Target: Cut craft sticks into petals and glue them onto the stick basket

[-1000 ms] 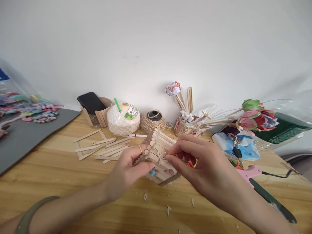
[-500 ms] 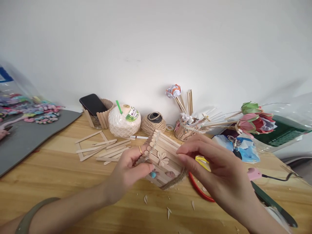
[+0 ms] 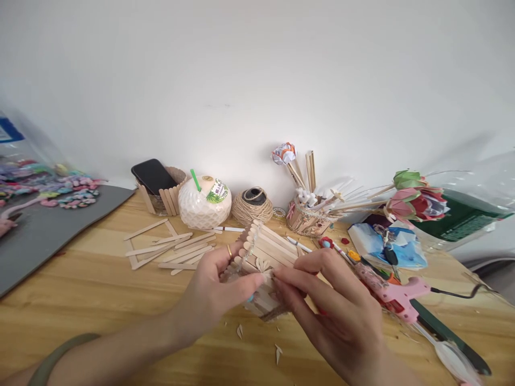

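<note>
My left hand (image 3: 225, 287) grips a tilted craft-stick box (image 3: 277, 241), fingers behind the scalloped rim and thumb on its front. A flower of pale wooden petals (image 3: 263, 265) sits on that face, with the left thumb at its lower edge. At the flower's right side, my right hand (image 3: 333, 305) has its thumb and index fingertips pinched together, touching the face; anything between them is hidden. Below the left thumb a bit of blue decoration (image 3: 250, 298) shows, and twine runs along the box's lower edge.
Loose craft sticks (image 3: 187, 251) lie left of the box. Behind stand a phone (image 3: 153, 176) in a stick holder, a coconut (image 3: 205, 206), a twine spool (image 3: 252, 208) and a decorated pot (image 3: 309, 220). A pink glue gun (image 3: 404, 297) lies right, near paper flowers (image 3: 418, 201). Wood chips (image 3: 278, 354) dot the table.
My right hand has moved left and down from the box's right edge to the wooden flower. My left thumb has shifted up to the flower. The glue gun now shows more fully.
</note>
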A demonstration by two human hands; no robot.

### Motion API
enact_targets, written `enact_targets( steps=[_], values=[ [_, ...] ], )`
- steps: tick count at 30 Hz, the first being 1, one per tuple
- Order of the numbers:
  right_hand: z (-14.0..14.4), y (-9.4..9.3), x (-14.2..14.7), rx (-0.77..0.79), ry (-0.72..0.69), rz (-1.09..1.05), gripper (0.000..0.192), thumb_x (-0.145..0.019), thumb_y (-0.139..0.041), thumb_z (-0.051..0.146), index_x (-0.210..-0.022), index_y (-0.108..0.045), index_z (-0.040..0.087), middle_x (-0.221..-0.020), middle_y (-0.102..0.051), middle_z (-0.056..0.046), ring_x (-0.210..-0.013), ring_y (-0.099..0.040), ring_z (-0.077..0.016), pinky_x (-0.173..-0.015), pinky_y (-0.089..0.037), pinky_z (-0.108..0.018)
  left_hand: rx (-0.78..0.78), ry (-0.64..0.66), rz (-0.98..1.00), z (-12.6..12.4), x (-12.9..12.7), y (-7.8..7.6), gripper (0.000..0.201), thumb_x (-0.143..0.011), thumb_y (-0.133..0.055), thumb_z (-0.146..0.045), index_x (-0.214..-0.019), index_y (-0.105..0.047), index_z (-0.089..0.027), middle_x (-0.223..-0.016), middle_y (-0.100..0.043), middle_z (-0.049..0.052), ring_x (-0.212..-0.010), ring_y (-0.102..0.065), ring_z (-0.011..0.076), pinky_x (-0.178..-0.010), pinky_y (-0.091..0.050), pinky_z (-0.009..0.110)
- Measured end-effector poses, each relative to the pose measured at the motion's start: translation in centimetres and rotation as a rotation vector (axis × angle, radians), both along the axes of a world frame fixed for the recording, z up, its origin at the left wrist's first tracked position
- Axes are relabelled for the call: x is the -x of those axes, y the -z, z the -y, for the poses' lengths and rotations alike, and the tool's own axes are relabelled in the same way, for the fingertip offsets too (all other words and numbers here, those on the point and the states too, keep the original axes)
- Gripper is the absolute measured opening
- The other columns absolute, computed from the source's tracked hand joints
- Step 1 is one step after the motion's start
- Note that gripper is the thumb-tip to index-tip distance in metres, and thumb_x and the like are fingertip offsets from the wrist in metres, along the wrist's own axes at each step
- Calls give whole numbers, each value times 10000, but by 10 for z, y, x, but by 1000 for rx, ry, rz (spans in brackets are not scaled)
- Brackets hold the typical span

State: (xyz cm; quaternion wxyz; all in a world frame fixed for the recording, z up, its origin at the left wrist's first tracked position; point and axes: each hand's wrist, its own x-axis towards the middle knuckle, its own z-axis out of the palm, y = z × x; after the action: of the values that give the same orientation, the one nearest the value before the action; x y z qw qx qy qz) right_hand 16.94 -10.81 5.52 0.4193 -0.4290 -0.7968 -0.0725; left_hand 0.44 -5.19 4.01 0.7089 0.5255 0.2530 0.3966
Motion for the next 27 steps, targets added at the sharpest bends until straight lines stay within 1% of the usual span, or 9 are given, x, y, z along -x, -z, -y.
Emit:
enact_targets(
  steps=[2, 5, 8, 13, 16, 23, 27],
  values=[
    [-1, 0, 1, -10, -2, 1, 203, -800, -575, 17, -935, -594, 168, -770, -534, -38, -665, -490, -150, -541, -420, -283, 7, -28, -21, 0, -1, -2, 129, -709, -647, -202, -835, -667, -181, -757, -693, -1, -664, -590, 127, -608, -480, 201],
    [-2, 1, 1, -29, -2, 21, 195, -805, -573, 22, -944, -596, 156, -775, -540, -49, -668, -484, -155, -541, -416, -286, 8, -55, -29, 0, -3, 0, 151, -708, -652, -210, -855, -668, -179, -789, -706, 7, -689, -599, 130, -623, -487, 200],
    [-3, 1, 0, -41, 1, 39, 193, -809, -564, 16, -948, -598, 146, -776, -544, -53, -669, -480, -155, -544, -416, -285, 4, -54, -15, -1, -4, 5, 148, -716, -653, -219, -856, -675, -177, -787, -703, 4, -706, -596, 128, -635, -484, 193],
    [-2, 4, 1, -66, 9, 36, 180, -816, -556, 30, -941, -605, 151, -754, -555, -49, -650, -468, -155, -532, -406, -287, 6, -40, 34, -1, -5, 11, 218, -735, -656, -215, -952, -673, -207, -790, -697, -15, -750, -603, 124, -655, -474, 177],
    [-2, 3, 3, -64, 9, 1, 191, -802, -572, 20, -931, -613, 155, -739, -562, -43, -654, -470, -155, -538, -412, -289, 23, -53, 38, 0, -5, 12, 189, -738, -660, -217, -926, -678, -213, -795, -696, -21, -730, -596, 111, -642, -469, 166],
    [-4, -3, 6, -62, 9, -26, 175, -785, -587, 29, -893, -631, 159, -717, -594, -41, -642, -492, -157, -533, -428, -290, 48, -48, 58, 2, -5, 11, 208, -732, -677, -236, -940, -669, -249, -729, -646, -44, -656, -550, 82, -581, -436, 143],
    [-6, -3, 7, -78, 27, -27, 156, -792, -581, 37, -866, -636, 163, -703, -583, -33, -626, -488, -147, -526, -430, -282, 84, -79, 33, 2, 0, 12, 121, -729, -655, -250, -847, -664, -226, -653, -583, -51, -564, -468, 65, -465, -352, 132]
  ],
)
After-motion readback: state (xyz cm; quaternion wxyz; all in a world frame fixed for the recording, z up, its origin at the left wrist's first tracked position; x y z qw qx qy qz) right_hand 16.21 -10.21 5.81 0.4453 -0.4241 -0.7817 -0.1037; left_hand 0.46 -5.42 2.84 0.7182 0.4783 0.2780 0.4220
